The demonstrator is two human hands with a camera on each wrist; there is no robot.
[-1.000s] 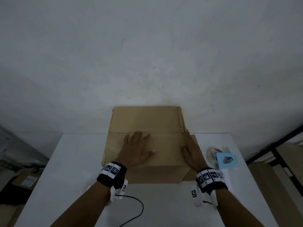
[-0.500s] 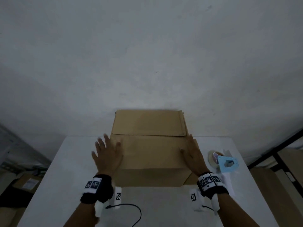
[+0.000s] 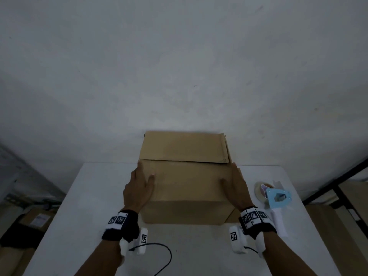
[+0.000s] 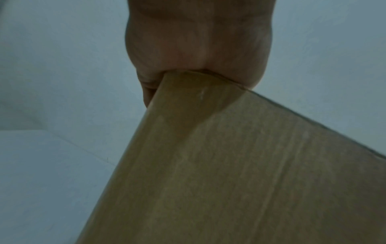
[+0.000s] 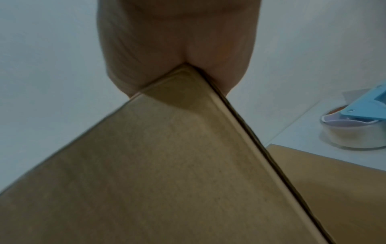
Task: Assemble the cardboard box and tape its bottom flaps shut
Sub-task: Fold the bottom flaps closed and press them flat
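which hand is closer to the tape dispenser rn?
Right. The right hand is on the cardboard box's right edge, beside the tape dispenser; the left hand is on the box's far left edge.

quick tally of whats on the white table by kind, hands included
box: 1
tape dispenser: 1
black cable: 1
hands: 2, left hand and right hand, one on each side of the box
total: 5
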